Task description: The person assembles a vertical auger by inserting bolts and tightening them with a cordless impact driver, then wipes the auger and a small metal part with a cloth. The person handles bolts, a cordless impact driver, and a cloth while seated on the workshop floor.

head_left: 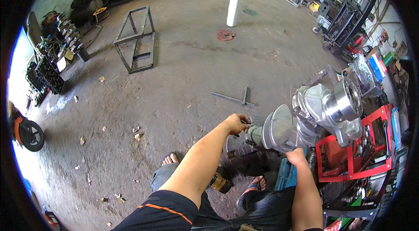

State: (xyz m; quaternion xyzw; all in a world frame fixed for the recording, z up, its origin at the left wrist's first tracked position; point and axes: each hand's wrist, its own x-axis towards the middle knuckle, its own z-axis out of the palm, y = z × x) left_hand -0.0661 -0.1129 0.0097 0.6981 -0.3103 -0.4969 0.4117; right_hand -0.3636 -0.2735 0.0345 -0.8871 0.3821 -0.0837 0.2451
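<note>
In front of me to the right, a large metal crankshaft (301, 132) lies at a slant, with clear plastic film around part of it. Its bright round end (345, 102) points away to the right. My left hand (238, 124) is at the nearer, greenish end (254, 136), its fingers curled closed against it. Under the crankshaft's middle, my right hand (297, 156) touches the lower side; its fingers are hidden behind the metal and film.
A red metal frame (323, 161) stands close at right. On the floor are crossed metal bars (235, 98), a black frame (135, 39), an upright white roll (234, 6) and a red cloth (225, 35). A yellow-and-black tool (220, 183) lies between my feet.
</note>
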